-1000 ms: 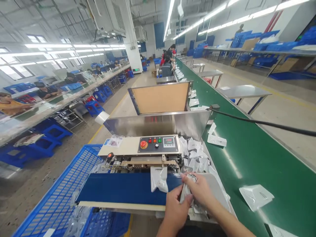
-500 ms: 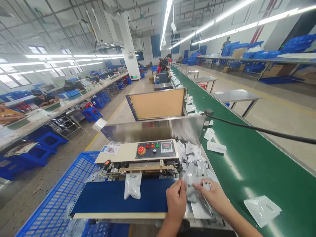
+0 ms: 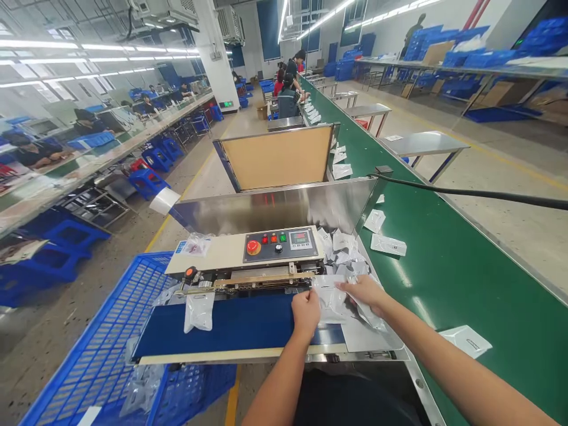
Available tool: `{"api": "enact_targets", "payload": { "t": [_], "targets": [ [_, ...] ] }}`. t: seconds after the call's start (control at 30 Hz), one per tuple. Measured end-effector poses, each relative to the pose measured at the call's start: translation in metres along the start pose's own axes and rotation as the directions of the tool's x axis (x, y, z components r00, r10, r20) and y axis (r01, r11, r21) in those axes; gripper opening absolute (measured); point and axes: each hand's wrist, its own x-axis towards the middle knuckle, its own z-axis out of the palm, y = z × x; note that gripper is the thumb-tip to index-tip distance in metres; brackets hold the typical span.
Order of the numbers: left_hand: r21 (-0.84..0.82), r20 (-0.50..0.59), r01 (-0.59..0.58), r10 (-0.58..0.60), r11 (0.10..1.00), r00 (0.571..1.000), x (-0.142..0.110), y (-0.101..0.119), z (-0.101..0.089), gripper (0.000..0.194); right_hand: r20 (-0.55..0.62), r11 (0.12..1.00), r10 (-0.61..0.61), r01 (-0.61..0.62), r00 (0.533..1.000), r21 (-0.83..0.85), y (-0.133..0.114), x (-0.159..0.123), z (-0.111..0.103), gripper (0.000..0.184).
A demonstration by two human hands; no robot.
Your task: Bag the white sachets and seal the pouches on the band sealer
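On the held pouch (image 3: 331, 305), markings unreadable

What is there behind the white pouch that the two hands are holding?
Behind the held pouch, a heap of white pouches is visible, with a metal panel farther back. The held pouch and the right hand cover the heap's near part; what lies there is hidden.

Stools (image 3: 148, 180) ranged along left bench (image 3: 62, 180); workers (image 3: 85, 125) seated behind it; crates (image 3: 420, 45) stacked on right table (image 3: 488, 71); lamps (image 3: 328, 18) hung overhead; yellow line (image 3: 232, 405) painted on floor (image 3: 97, 278)
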Motion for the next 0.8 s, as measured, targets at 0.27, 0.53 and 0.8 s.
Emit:
{"api": "enact_targets", "payload": {
  "t": [0.27,0.53,0.8],
  "targets": [
    [-0.176,-0.332,-0.182,0.116,0.967,0.936,-0.034,-0.012,-0.063,0.051,-0.015,0.990,-0.119,0.120,0.993,0.077,-0.018,-0.021,0.017,0.044],
    [-0.045,0.136,-0.365,0.368,0.930,0.920,-0.085,0.026,-0.032,0.039,-0.033,0.853,-0.176,0.169,0.984,0.494,-0.004,-0.068,0.051,0.077],
    [-0.214,0.084,-0.185,0.206,0.959,0.975,-0.062,0.031,-0.015,0.060,-0.108,0.833,-0.098,0.141,0.989,0.535,0.025,-0.072,0.032,0.072]
  ]
}}
